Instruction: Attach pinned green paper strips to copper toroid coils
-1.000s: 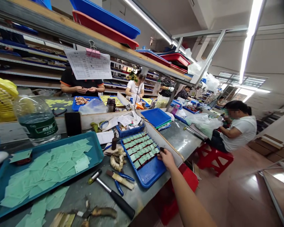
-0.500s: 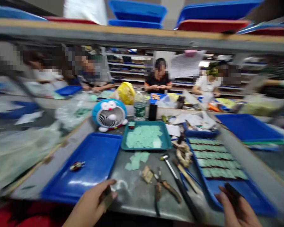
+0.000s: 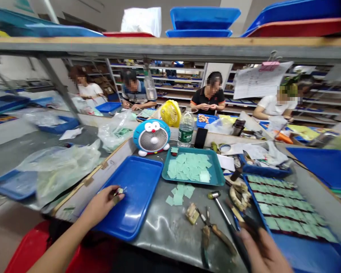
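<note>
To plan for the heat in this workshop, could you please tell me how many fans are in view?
2. A blue cartoon-cat fan stands on the metal workbench, with a yellow fan behind it, beside a water bottle. Others may be hidden.

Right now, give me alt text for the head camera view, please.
The left hand pinches a small item above a blue plastic tray, while the blurred right hand hovers at a blue tray of green squares in rows. Between them on the metal bench lie a teal tray of loose pale green squares, a hammer and pliers.
</note>
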`<state>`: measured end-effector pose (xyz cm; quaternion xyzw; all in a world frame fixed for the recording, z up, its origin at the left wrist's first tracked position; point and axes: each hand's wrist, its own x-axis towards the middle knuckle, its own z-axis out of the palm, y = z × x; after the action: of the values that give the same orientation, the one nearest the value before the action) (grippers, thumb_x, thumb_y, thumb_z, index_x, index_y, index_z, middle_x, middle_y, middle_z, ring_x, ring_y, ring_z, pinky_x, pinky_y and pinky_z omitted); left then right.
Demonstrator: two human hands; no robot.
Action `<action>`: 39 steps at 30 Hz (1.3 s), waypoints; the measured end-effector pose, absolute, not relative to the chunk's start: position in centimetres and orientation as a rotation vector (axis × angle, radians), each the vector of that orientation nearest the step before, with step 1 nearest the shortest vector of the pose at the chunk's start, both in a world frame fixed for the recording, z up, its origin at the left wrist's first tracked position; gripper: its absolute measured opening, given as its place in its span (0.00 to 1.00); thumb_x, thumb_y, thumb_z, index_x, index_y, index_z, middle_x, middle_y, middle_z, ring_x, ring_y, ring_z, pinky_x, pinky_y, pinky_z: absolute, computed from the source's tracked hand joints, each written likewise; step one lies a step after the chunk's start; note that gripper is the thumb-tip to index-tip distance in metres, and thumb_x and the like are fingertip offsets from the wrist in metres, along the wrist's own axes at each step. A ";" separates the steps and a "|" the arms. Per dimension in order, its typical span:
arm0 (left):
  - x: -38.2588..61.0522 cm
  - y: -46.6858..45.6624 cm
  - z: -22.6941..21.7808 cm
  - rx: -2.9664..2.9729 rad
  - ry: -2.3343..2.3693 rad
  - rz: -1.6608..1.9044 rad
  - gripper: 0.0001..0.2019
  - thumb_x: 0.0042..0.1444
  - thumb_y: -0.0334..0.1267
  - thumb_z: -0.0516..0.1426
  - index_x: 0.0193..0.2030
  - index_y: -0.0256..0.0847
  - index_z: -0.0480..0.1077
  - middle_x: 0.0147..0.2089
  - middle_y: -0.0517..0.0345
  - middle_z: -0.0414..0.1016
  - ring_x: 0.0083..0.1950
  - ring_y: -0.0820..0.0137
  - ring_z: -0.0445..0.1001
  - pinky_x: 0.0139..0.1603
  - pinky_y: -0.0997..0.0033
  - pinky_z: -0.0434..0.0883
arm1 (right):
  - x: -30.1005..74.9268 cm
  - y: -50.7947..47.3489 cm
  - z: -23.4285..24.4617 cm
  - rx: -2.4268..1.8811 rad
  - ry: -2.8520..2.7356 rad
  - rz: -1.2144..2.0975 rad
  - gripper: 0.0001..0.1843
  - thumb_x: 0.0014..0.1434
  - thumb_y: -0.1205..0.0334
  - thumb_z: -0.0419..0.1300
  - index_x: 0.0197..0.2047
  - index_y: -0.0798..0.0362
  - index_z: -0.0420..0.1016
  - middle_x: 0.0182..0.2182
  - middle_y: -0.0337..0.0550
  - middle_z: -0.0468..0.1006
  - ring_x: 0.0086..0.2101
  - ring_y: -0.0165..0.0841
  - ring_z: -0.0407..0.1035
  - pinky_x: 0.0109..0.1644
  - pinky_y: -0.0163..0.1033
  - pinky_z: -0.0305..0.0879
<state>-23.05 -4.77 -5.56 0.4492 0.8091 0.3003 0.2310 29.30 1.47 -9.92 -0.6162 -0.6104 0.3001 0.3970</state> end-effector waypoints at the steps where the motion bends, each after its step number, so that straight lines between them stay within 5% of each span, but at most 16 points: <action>1: -21.7 -5.0 -5.4 1.223 2.109 0.866 0.30 0.56 0.60 0.61 0.56 0.39 0.69 0.52 0.43 0.79 0.54 0.47 0.78 0.61 0.48 0.70 | 28.1 1.3 -10.0 -1.520 -1.667 0.769 0.23 0.61 0.38 0.63 0.47 0.48 0.82 0.45 0.51 0.85 0.44 0.49 0.80 0.49 0.48 0.77; 3: -18.2 -5.2 -5.5 1.209 1.872 0.945 0.29 0.62 0.63 0.55 0.59 0.43 0.63 0.57 0.47 0.77 0.54 0.54 0.80 0.58 0.55 0.74 | 25.6 1.0 -10.2 -1.478 -1.833 0.643 0.20 0.66 0.43 0.59 0.47 0.49 0.81 0.51 0.54 0.81 0.51 0.50 0.76 0.55 0.53 0.72; 5: -14.1 -5.1 -5.9 1.040 1.510 1.089 0.25 0.62 0.58 0.60 0.58 0.47 0.60 0.61 0.50 0.74 0.52 0.58 0.81 0.56 0.58 0.75 | 23.3 0.8 -10.4 -1.514 -1.963 0.614 0.21 0.60 0.47 0.65 0.52 0.49 0.79 0.57 0.56 0.76 0.54 0.55 0.71 0.60 0.61 0.66; 9: -6.5 -3.8 -6.8 0.821 1.117 1.230 0.26 0.51 0.43 0.73 0.48 0.48 0.63 0.38 0.66 0.71 0.35 0.74 0.73 0.37 0.75 0.71 | 21.4 1.3 -11.3 -1.655 -1.908 0.683 0.28 0.47 0.55 0.71 0.52 0.52 0.80 0.49 0.60 0.76 0.50 0.62 0.69 0.57 0.68 0.62; 13: -3.7 -2.5 -6.2 0.795 1.038 1.193 0.28 0.50 0.44 0.73 0.53 0.48 0.66 0.38 0.64 0.68 0.34 0.74 0.69 0.36 0.72 0.70 | 23.2 2.5 -11.2 -1.666 -1.722 0.871 0.23 0.49 0.58 0.65 0.49 0.54 0.80 0.45 0.59 0.78 0.46 0.57 0.74 0.55 0.62 0.67; 19: -3.9 -2.6 -4.3 0.806 0.935 1.139 0.23 0.61 0.56 0.64 0.58 0.48 0.69 0.45 0.56 0.72 0.43 0.64 0.76 0.48 0.62 0.70 | 26.0 1.4 -8.0 -1.311 -1.231 1.530 0.31 0.65 0.38 0.45 0.57 0.50 0.72 0.48 0.57 0.82 0.42 0.49 0.80 0.43 0.54 0.76; 22: -3.9 -2.3 -4.2 0.814 0.888 1.123 0.24 0.60 0.54 0.65 0.58 0.48 0.69 0.42 0.58 0.72 0.41 0.66 0.76 0.48 0.64 0.69 | 25.3 0.1 -5.9 -1.112 -1.147 1.807 0.31 0.61 0.40 0.57 0.61 0.48 0.68 0.47 0.55 0.81 0.40 0.48 0.79 0.41 0.52 0.75; 24: -3.8 -2.1 -4.1 0.830 0.840 1.098 0.25 0.59 0.54 0.66 0.58 0.46 0.70 0.41 0.57 0.73 0.42 0.65 0.76 0.47 0.65 0.68 | 24.5 -0.1 -4.5 -1.209 -1.598 1.509 0.27 0.61 0.50 0.62 0.61 0.47 0.68 0.46 0.52 0.80 0.41 0.46 0.76 0.45 0.51 0.73; 29: -3.6 -2.1 -3.4 0.819 0.686 1.066 0.23 0.59 0.55 0.66 0.54 0.43 0.72 0.47 0.50 0.78 0.40 0.66 0.77 0.45 0.64 0.69 | 22.9 1.2 -0.1 -1.136 -2.442 0.556 0.10 0.63 0.70 0.55 0.47 0.49 0.69 0.51 0.52 0.73 0.47 0.46 0.69 0.51 0.52 0.69; 39: -4.5 -2.5 -2.0 0.952 0.695 0.967 0.24 0.62 0.58 0.62 0.55 0.42 0.69 0.46 0.51 0.79 0.43 0.67 0.76 0.50 0.64 0.68 | 21.6 1.6 1.0 -1.030 -2.687 0.475 0.08 0.62 0.72 0.55 0.42 0.50 0.64 0.41 0.46 0.71 0.40 0.41 0.66 0.43 0.44 0.65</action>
<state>-4.52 -2.48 -1.99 0.4313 0.3150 0.4381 0.7231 21.58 1.58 0.99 -0.3508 -0.9155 0.1617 0.1122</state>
